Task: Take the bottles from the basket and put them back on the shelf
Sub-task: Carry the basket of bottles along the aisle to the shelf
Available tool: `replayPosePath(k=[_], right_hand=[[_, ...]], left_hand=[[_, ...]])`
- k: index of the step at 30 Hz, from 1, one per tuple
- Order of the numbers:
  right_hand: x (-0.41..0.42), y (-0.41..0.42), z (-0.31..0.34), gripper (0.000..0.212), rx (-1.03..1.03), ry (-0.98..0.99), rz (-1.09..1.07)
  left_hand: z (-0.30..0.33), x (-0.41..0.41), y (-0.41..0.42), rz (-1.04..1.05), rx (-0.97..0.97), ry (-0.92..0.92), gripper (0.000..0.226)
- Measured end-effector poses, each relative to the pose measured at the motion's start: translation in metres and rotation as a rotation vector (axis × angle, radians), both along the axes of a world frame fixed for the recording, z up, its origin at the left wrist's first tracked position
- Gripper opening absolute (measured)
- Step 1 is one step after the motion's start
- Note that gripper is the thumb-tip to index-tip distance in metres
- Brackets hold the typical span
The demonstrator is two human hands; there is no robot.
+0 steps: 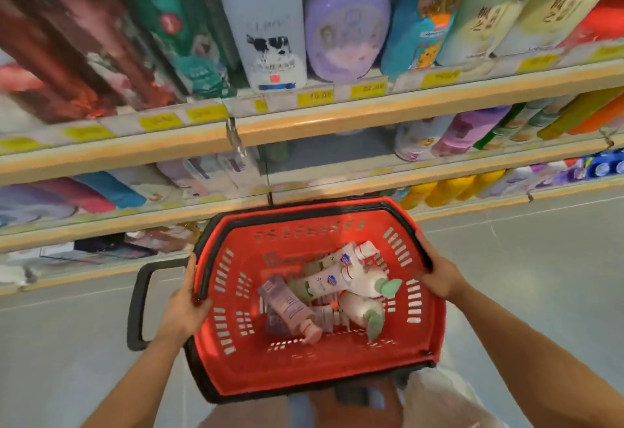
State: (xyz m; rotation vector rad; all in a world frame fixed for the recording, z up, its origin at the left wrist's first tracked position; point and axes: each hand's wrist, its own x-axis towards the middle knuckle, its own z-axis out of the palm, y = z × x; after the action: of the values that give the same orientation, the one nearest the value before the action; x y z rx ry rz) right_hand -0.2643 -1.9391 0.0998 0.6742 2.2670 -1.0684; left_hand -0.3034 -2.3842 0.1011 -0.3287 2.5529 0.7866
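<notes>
Stocked shelf (337, 117) rows fill the far side. I hold the red basket (304, 370) at both rims: left hand (184, 309) and right hand (439, 279), each grip closed on it. All bottles (324, 287) lie inside; I judge none reshelved yet.

Red basket (337, 373) with black rim; pink and white bottles (324, 287) inside; yellow price tags (315, 95) along the tan shelf (371, 113).

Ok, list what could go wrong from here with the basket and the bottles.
Both the left hand and right hand grip the red basket by its rim, so neither is free to pick bottles. The bottles lie loose and crossed; tilting the basket may roll them.
</notes>
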Motion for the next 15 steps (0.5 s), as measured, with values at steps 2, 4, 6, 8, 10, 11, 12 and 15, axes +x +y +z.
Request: replayPosePath(k=[2,4,6,8,10,11,12,15], right_hand=[[-0.004,-0.007,-0.027,0.087,0.005,0.005,0.013],[-0.007,-0.012,-0.051,0.087,0.007,0.012,0.025],[-0.012,-0.015,-0.073,0.085,0.023,0.028,0.049],[-0.018,-0.018,-0.093,0.087,0.02,0.034,0.055],[-0.025,-0.023,-0.108,0.087,0.008,0.052,0.061],[-0.028,-0.025,-0.113,0.086,-0.003,0.07,0.061],[-0.03,-0.029,-0.117,0.086,-0.017,0.086,0.053],[-0.032,-0.041,-0.128,0.088,-0.101,0.102,0.03]], left_hand=[[-0.027,0.0,-0.008,0.014,-0.001,0.006,0.091],[-0.054,0.001,-0.015,0.024,-0.003,0.008,0.091],[-0.078,0.0,-0.019,0.033,-0.023,0.021,0.09],[-0.096,-0.003,-0.024,0.049,-0.045,0.036,0.09],[-0.11,-0.007,-0.033,0.051,-0.054,0.057,0.09],[-0.115,-0.008,-0.037,0.056,-0.053,0.066,0.09],[-0.12,-0.01,-0.041,0.061,-0.057,0.077,0.091],[-0.135,-0.012,-0.053,0.098,-0.077,0.083,0.094]])
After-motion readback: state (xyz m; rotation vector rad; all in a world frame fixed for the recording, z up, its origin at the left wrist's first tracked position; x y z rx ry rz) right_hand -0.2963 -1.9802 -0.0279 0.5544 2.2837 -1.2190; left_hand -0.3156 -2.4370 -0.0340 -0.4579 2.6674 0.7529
